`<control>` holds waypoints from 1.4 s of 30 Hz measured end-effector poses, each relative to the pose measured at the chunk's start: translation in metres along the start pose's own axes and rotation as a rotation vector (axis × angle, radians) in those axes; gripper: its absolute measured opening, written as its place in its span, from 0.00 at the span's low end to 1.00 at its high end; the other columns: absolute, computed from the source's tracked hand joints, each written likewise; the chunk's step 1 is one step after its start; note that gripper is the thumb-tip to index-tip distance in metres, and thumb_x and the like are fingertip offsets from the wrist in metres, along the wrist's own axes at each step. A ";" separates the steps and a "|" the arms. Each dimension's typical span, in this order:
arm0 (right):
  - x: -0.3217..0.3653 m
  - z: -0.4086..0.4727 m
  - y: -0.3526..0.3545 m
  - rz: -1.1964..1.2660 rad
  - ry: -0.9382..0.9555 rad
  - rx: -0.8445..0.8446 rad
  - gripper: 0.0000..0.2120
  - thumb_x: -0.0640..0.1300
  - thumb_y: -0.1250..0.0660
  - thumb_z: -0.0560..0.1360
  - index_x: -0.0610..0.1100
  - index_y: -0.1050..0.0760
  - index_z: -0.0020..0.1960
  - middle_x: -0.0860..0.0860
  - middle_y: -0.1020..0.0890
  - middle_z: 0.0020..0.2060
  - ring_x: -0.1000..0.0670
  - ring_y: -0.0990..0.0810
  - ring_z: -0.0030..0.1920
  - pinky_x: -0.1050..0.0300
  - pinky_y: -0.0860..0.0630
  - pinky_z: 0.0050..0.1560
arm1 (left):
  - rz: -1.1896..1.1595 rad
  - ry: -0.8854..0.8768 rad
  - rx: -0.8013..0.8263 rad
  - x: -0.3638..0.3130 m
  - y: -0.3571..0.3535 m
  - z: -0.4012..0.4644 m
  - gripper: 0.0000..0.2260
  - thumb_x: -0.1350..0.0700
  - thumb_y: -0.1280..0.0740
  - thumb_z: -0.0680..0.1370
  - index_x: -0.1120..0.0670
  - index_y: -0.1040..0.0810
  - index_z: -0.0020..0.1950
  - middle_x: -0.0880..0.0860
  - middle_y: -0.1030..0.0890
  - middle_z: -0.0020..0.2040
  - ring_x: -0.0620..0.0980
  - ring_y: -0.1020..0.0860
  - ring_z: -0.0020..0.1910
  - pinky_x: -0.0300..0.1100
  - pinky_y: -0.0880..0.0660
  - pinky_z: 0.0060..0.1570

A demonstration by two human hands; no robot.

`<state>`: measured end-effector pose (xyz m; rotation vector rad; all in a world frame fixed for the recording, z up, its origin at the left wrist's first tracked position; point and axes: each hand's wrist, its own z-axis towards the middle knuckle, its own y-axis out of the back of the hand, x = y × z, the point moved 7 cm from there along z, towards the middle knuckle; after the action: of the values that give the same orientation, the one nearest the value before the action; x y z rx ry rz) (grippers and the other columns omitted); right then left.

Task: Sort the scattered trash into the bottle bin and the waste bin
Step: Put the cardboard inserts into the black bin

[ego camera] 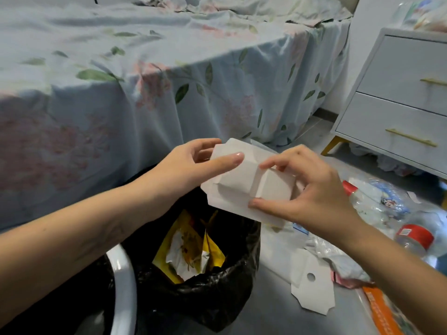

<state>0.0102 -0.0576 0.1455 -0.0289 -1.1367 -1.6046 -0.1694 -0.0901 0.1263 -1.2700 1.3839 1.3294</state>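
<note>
**Both hands on a folded white carton above the black-lined bin**

Right now, at the centre of the frame, both hands grip a flattened white carton (244, 182); the left hand (191, 163) clasps its upper left edge, thumb laid across the top face; the right hand (307, 197) pinches its right side, fingertips on a raised crease in the middle and thumb under the lower edge. The carton hangs tilted over the far rim of the waste bin (217, 293), which sits at lower centre and is lined with a black bag; inside it lie a yellow wrapper (169, 245) and crumpled white paper (186, 252). A second bin with a white rim (124, 286) and a black liner shows at the lower left, touching the first; what it contains cannot be told.

On the grey floor (271, 310) at the right lies more scattered trash; a flat white card with a round hole (312, 291) lies just beside the waste bin; crushed clear plastic bottles (377, 201), one with a red label (416, 235), lie at the right edge; a crumpled clear bag (338, 259) sits between card and bottles; an orange packet (384, 315) lies at the lower right. A bed with a floral sheet (145, 81) fills the upper left; a white nightstand (399, 97) with gold handles stands at the upper right.
</note>
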 end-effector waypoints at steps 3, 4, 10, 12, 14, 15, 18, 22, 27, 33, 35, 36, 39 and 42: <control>0.015 0.011 -0.021 0.144 -0.047 0.102 0.25 0.61 0.22 0.55 0.58 0.22 0.49 0.57 0.27 0.47 0.58 0.26 0.51 0.72 0.31 0.49 | -0.096 0.031 0.200 -0.002 -0.003 -0.012 0.18 0.50 0.28 0.69 0.53 0.19 0.58 0.55 0.16 0.53 0.52 0.17 0.52 0.43 0.20 0.51; 0.019 0.014 -0.027 0.182 -0.072 0.141 0.26 0.62 0.21 0.53 0.58 0.22 0.49 0.57 0.28 0.49 0.58 0.26 0.52 0.72 0.31 0.50 | -0.153 0.061 0.226 0.001 -0.002 -0.015 0.16 0.53 0.30 0.70 0.55 0.18 0.57 0.57 0.16 0.53 0.53 0.17 0.51 0.43 0.20 0.49; 0.014 0.019 -0.054 0.561 -0.250 0.225 0.22 0.44 0.18 0.58 0.55 0.21 0.48 0.50 0.24 0.55 0.54 0.21 0.54 0.64 0.23 0.50 | 0.042 0.035 0.152 0.015 0.026 -0.020 0.27 0.52 0.26 0.66 0.51 0.24 0.65 0.39 0.18 0.55 0.39 0.19 0.53 0.32 0.23 0.46; 0.013 0.016 -0.062 0.706 -0.313 0.277 0.23 0.37 0.20 0.61 0.50 0.23 0.52 0.52 0.20 0.52 0.51 0.17 0.48 0.57 0.20 0.45 | 0.190 -0.027 0.129 0.011 0.029 -0.022 0.35 0.46 0.23 0.66 0.45 0.31 0.71 0.31 0.24 0.60 0.32 0.23 0.57 0.29 0.25 0.51; 0.013 0.013 -0.067 0.808 -0.357 0.290 0.24 0.34 0.23 0.61 0.47 0.25 0.53 0.56 0.19 0.48 0.53 0.17 0.46 0.58 0.20 0.44 | 0.221 -0.095 0.147 0.004 0.024 -0.026 0.24 0.47 0.25 0.69 0.41 0.25 0.63 0.38 0.20 0.59 0.33 0.22 0.56 0.29 0.25 0.50; 0.013 0.012 -0.068 0.843 -0.370 0.276 0.25 0.35 0.23 0.60 0.47 0.26 0.54 0.55 0.21 0.50 0.54 0.18 0.48 0.59 0.20 0.45 | 0.198 -0.113 0.143 0.001 0.024 -0.029 0.18 0.49 0.27 0.68 0.42 0.22 0.57 0.41 0.17 0.54 0.36 0.20 0.52 0.31 0.24 0.47; 0.004 0.012 -0.072 0.919 -0.440 0.210 0.30 0.37 0.19 0.58 0.52 0.25 0.55 0.51 0.24 0.55 0.54 0.21 0.54 0.59 0.22 0.51 | 0.143 -0.142 0.083 -0.002 0.030 -0.031 0.13 0.51 0.26 0.68 0.47 0.18 0.51 0.47 0.14 0.48 0.44 0.16 0.47 0.36 0.20 0.45; 0.000 -0.001 -0.088 1.154 -0.628 0.320 0.27 0.38 0.25 0.66 0.48 0.28 0.63 0.47 0.19 0.57 0.47 0.19 0.56 0.48 0.19 0.51 | -0.108 -0.117 -0.013 0.005 0.040 -0.027 0.15 0.54 0.28 0.67 0.52 0.18 0.52 0.51 0.14 0.48 0.47 0.16 0.48 0.38 0.20 0.43; 0.003 -0.002 -0.092 1.033 -0.597 0.387 0.19 0.43 0.31 0.69 0.48 0.25 0.60 0.49 0.16 0.52 0.48 0.16 0.48 0.55 0.18 0.33 | 0.012 0.026 -0.038 0.022 0.050 -0.021 0.18 0.50 0.24 0.67 0.52 0.19 0.55 0.50 0.14 0.49 0.48 0.16 0.49 0.42 0.19 0.47; -0.011 0.044 -0.098 -0.127 -0.164 0.810 0.13 0.54 0.30 0.73 0.46 0.26 0.51 0.54 0.21 0.42 0.53 0.21 0.40 0.65 0.26 0.36 | 0.958 -0.023 -0.072 0.028 0.080 -0.029 0.10 0.43 0.30 0.73 0.46 0.23 0.50 0.40 0.19 0.45 0.36 0.21 0.42 0.40 0.22 0.49; -0.006 0.048 -0.120 -0.405 -0.037 0.965 0.16 0.58 0.32 0.72 0.46 0.30 0.46 0.57 0.28 0.38 0.57 0.28 0.37 0.64 0.34 0.35 | 1.034 -0.061 0.007 0.030 0.072 -0.035 0.06 0.45 0.31 0.74 0.45 0.20 0.45 0.40 0.18 0.38 0.35 0.21 0.40 0.39 0.22 0.46; -0.003 0.049 -0.133 -0.449 -0.021 1.023 0.17 0.58 0.32 0.72 0.47 0.31 0.47 0.58 0.30 0.38 0.56 0.30 0.38 0.62 0.35 0.36 | 1.065 -0.063 0.058 0.033 0.066 -0.038 0.06 0.44 0.31 0.74 0.45 0.19 0.45 0.40 0.18 0.37 0.35 0.21 0.39 0.38 0.22 0.45; -0.002 0.039 -0.179 -0.475 -0.012 1.168 0.24 0.58 0.31 0.72 0.43 0.30 0.60 0.53 0.29 0.46 0.51 0.30 0.48 0.60 0.35 0.47 | 1.129 -0.057 0.183 0.044 0.051 -0.041 0.07 0.44 0.32 0.74 0.45 0.19 0.45 0.40 0.20 0.34 0.36 0.21 0.39 0.38 0.23 0.45; -0.013 0.019 -0.216 -0.470 -0.051 1.270 0.27 0.57 0.30 0.72 0.40 0.29 0.63 0.47 0.23 0.55 0.46 0.25 0.57 0.60 0.33 0.50 | 1.198 -0.076 0.208 0.052 0.044 -0.043 0.09 0.43 0.34 0.74 0.46 0.20 0.44 0.40 0.24 0.31 0.40 0.23 0.38 0.40 0.23 0.44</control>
<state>-0.1593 -0.0516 0.0105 1.0849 -2.1170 -0.9826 -0.2176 -0.1422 0.0873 -0.1340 2.2699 1.8449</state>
